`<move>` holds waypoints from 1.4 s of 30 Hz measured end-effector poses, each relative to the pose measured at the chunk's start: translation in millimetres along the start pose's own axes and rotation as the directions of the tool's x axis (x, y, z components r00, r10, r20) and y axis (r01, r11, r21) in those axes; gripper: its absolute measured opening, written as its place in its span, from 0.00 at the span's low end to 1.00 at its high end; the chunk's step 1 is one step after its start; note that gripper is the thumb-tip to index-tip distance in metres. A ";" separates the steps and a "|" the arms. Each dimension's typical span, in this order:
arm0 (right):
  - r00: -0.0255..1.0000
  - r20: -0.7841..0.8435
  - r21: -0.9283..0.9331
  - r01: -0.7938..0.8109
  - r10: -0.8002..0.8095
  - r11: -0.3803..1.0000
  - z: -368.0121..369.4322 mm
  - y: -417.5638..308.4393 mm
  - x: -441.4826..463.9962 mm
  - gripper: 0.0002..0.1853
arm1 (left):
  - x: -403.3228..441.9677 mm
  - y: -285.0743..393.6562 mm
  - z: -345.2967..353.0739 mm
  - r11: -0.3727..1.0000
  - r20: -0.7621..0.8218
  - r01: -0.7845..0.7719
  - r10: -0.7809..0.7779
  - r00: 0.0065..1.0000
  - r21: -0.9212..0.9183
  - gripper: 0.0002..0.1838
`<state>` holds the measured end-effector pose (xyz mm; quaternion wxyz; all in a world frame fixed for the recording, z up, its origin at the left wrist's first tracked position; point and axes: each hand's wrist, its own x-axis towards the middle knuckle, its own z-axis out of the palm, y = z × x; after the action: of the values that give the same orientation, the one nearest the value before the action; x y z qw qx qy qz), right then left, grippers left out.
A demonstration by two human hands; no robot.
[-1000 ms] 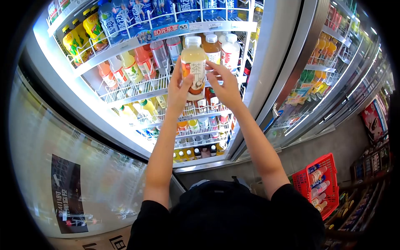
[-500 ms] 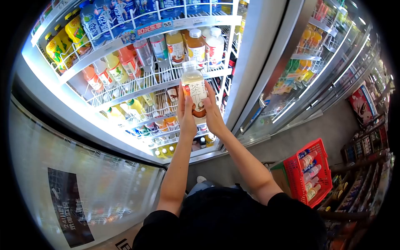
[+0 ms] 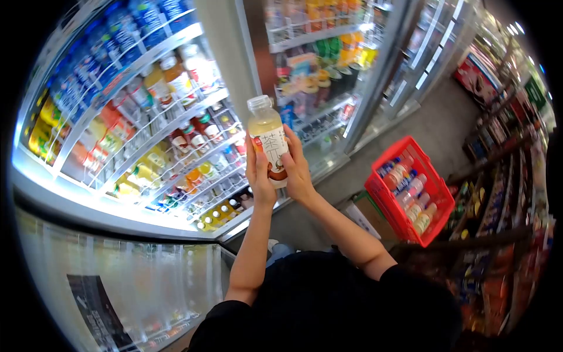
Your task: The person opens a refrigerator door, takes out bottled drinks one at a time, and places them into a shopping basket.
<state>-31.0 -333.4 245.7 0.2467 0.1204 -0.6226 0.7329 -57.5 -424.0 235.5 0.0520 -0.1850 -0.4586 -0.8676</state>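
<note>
Between both hands I hold a bottle of pale yellow tea drink (image 3: 271,141), upright, with a clear cap and a white label bearing dark characters. My left hand (image 3: 260,179) wraps its left side, thumb on the front. My right hand (image 3: 297,173) closes on the right side and lower part, its thumb also near the label. Both hands are in front of the cooler's right frame, apart from the shelves. To the left, the lit cooler shelves (image 3: 146,138) carry rows of bottled drinks.
A red shopping basket (image 3: 437,226) with several bottles stands to my right, beside a cardboard box (image 3: 375,214). The opened cooler door (image 3: 158,276) spans the lower left. Further glass cooler doors (image 3: 381,88) run along the right. Snack shelves (image 3: 492,234) line the far right.
My view has turned to the right, so the open cooler shifts left and the basket comes nearer the centre. The bottle stays in both hands, now away from the shelves.
</note>
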 end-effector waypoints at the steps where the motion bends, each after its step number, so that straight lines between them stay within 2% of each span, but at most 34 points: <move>1: 0.999 -0.038 -0.009 0.014 -0.015 1.000 -11.3 -7.0 -6.1 0.31 | -5.0 -3.1 13.3 0.999 0.027 0.046 -0.045 0.999 -0.021 0.32; 6: 0.965 -0.243 -0.130 0.065 -0.095 0.989 -85.0 -29.9 -47.1 0.30 | -42.9 -35.9 85.3 0.984 0.182 0.177 -0.168 0.969 -0.036 0.30; 11: 0.901 -0.429 -0.192 -0.015 -0.070 0.981 -152.0 -50.2 -94.7 0.29 | -84.4 -84.6 137.0 0.958 0.294 0.284 -0.281 0.913 0.033 0.30; 16: 0.841 -0.531 -0.293 -0.066 -0.105 0.954 -227.8 -70.1 -154.4 0.29 | -146.1 -114.4 201.7 0.920 0.366 0.389 -0.377 0.851 0.042 0.28; 18: 0.812 -0.582 -0.277 -0.141 -0.049 0.951 -249.4 -77.4 -176.6 0.28 | -167.7 -131.2 214.8 0.877 0.389 0.463 -0.474 0.790 0.129 0.27; 20: 0.777 -0.627 -0.299 -0.171 -0.058 0.939 -261.0 -83.4 -195.2 0.28 | -180.9 -149.5 223.3 0.885 0.412 0.442 -0.462 0.786 0.148 0.26; 22: 0.692 -0.718 -0.365 -0.282 -0.075 0.887 -273.7 -88.1 -212.5 0.28 | -192.4 -156.2 236.7 0.796 0.414 0.495 -0.605 0.680 0.349 0.25; 24: 0.623 -0.779 -0.347 -0.325 -0.077 0.879 -284.9 -90.7 -227.6 0.28 | -205.6 -167.4 249.0 0.777 0.420 0.489 -0.627 0.656 0.395 0.26; 26: 0.572 -0.805 -0.430 -0.381 -0.156 0.819 -299.8 -94.2 -239.5 0.28 | -215.4 -175.5 262.5 0.768 0.481 0.420 -0.634 0.606 0.484 0.28; 27: 0.542 -0.830 -0.394 -0.399 -0.134 0.828 -306.2 -92.4 -246.7 0.28 | -217.2 -173.5 269.5 0.759 0.526 0.442 -0.650 0.548 0.478 0.28; 28: 0.531 -0.836 -0.395 -0.405 -0.140 0.824 -314.2 -90.2 -253.0 0.28 | -220.7 -184.4 272.6 0.757 0.535 0.445 -0.653 0.536 0.477 0.28; 30: 0.475 -0.847 -0.496 -0.544 -0.239 0.677 -328.0 -91.9 -260.4 0.28 | -226.6 -205.2 280.1 0.776 0.604 0.450 -0.628 0.490 0.442 0.27; 32: 0.448 -0.869 -0.462 -0.581 -0.211 0.670 -339.4 -98.6 -262.6 0.28 | -227.2 -214.1 288.6 0.771 0.628 0.483 -0.627 0.461 0.415 0.26; 34: 0.399 -0.904 -0.392 -0.627 -0.155 0.673 -349.3 -106.9 -261.3 0.27 | -220.9 -223.8 299.0 0.749 0.665 0.382 -0.660 0.350 0.542 0.25; 35: 0.384 -0.908 -0.385 -0.605 -0.167 0.697 -357.8 -103.2 -261.7 0.27 | -219.1 -228.9 304.9 0.751 0.670 0.389 -0.656 0.348 0.534 0.25; 38: 0.378 -0.915 -0.373 -0.659 -0.142 0.653 -384.6 -90.9 -263.9 0.28 | -214.7 -250.4 318.8 0.755 0.691 0.340 -0.653 0.310 0.561 0.23; 40: 0.377 -0.910 -0.396 -0.661 -0.174 0.638 -398.6 -79.3 -262.8 0.28 | -217.4 -265.9 319.2 0.740 0.668 0.339 -0.671 0.321 0.581 0.22; 42: 0.348 -0.933 -0.330 -0.729 -0.090 0.600 -412.7 -63.5 -261.6 0.27 | -216.6 -285.9 315.1 0.734 0.651 0.213 -0.674 0.350 0.645 0.22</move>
<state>277.6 18.8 92.5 0.3911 -0.5321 -0.6320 0.4056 155.0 -20.3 94.7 -0.3874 -0.4348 -0.6408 -0.5003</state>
